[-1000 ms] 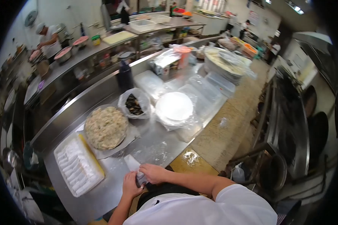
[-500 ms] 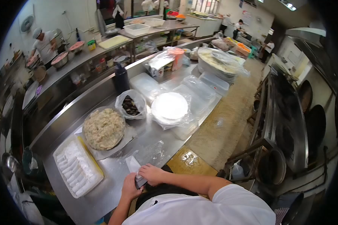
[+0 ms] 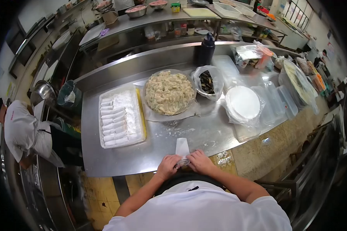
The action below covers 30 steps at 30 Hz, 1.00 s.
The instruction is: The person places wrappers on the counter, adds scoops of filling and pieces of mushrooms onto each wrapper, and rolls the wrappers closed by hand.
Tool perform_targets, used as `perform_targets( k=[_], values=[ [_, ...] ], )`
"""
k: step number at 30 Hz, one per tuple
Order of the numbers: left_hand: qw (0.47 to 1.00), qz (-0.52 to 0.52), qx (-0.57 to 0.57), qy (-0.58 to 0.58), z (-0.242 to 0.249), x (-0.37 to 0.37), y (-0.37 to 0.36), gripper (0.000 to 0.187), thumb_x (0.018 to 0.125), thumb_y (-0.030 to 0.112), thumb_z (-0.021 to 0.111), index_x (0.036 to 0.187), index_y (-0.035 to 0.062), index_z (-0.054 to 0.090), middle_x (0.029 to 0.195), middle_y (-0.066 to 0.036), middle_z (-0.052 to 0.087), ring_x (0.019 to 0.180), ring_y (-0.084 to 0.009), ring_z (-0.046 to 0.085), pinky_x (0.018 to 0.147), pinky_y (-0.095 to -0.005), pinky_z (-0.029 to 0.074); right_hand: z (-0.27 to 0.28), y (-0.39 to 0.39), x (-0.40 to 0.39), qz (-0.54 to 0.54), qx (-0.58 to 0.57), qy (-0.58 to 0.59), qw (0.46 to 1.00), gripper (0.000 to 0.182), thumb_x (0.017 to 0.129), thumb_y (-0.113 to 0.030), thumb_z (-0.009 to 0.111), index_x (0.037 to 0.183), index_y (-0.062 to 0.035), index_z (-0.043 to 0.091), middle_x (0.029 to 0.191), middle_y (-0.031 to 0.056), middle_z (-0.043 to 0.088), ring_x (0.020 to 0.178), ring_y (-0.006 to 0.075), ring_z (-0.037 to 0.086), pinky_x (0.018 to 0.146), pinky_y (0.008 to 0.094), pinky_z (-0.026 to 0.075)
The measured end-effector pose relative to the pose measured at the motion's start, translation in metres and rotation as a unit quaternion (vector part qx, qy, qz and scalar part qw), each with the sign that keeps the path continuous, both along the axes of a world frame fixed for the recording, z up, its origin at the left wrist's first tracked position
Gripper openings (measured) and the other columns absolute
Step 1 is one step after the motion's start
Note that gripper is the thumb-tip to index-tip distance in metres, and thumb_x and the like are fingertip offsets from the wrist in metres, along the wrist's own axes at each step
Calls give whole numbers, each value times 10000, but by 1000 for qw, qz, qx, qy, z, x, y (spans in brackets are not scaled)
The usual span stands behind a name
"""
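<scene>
At the table's front edge, my left hand [image 3: 168,165] and my right hand [image 3: 200,161] are side by side with fingers closed on a partly rolled white wrapper [image 3: 182,145]. Its flat end lies away from me on the metal, and a greyish filled part shows between my fingers. Beyond them stands a round, heaped bowl of pale, chunky filling [image 3: 169,92]. To the left, a white tray [image 3: 141,115] holds several white, floury rolls [image 3: 113,122]. A stack of round white wrappers [image 3: 243,102] sits on plastic at the right. Dark strips [image 3: 207,81] fill a plastic-lined bowl.
Flour is scattered on the steel table [image 3: 158,148]. A dark bottle [image 3: 207,50] stands at its raised back edge. Clear plastic lids [image 3: 272,98] and a large covered basin [image 3: 297,82] are to the right. A co-worker [image 3: 23,127] bends at the left.
The view has swung left, bringing a co-worker into sight on that side. My hands have shifted from overlapping to side by side, still holding the wrapper.
</scene>
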<state>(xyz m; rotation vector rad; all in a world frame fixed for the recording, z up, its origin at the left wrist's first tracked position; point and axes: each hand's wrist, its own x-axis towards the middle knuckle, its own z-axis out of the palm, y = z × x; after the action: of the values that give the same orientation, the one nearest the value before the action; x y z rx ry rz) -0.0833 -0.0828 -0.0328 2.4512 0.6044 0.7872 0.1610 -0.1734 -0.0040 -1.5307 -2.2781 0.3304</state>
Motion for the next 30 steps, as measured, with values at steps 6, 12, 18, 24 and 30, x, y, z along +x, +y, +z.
perform_targets(
  k=[6, 12, 18, 24, 30],
  values=[
    [998, 42, -45, -1, -5, 12, 2, 262, 910, 193, 791, 1152, 96, 765, 1153, -88, 763, 1126, -333, 696, 1005, -476, 520, 5, 11, 4, -17, 11, 22, 1000, 278, 940, -252, 783, 1168, -101, 736, 1053, 86, 699, 1092, 344, 648, 1076, 530, 471],
    [989, 111, -76, 65, 9, 32, 14, 156, 991, 251, 744, 1025, 107, 795, 1033, -100, 729, 1047, -355, 656, 940, -501, 499, -10, 29, -3, -106, 19, 24, 994, 239, 917, -243, 795, 1110, -104, 771, 1044, 90, 683, 1045, 331, 639, 954, 483, 492],
    [976, 136, -115, 126, 13, 40, 22, 152, 957, 237, 767, 1009, 97, 798, 1032, -117, 724, 1069, -371, 650, 957, -510, 483, 5, 31, -3, -11, 56, -36, 998, 287, 886, -231, 767, 1117, -65, 734, 1055, 110, 650, 1042, 318, 628, 904, 461, 506],
    [992, 86, -79, 47, 35, 32, 27, 270, 867, 159, 818, 1110, 68, 741, 1084, -132, 722, 1061, -380, 659, 972, -492, 515, 1, 39, -2, 8, 36, -84, 996, 273, 857, -205, 768, 1080, -66, 693, 1038, 112, 649, 1024, 310, 631, 898, 437, 506],
    [994, 63, -66, 52, 12, 26, 30, 269, 876, 134, 808, 1129, 76, 734, 1118, -137, 726, 1058, -376, 674, 929, -471, 538, 0, 42, 4, -7, -12, -13, 1000, 269, 909, -201, 745, 1131, -60, 686, 1065, 135, 667, 1044, 338, 637, 900, 456, 516]
  ],
)
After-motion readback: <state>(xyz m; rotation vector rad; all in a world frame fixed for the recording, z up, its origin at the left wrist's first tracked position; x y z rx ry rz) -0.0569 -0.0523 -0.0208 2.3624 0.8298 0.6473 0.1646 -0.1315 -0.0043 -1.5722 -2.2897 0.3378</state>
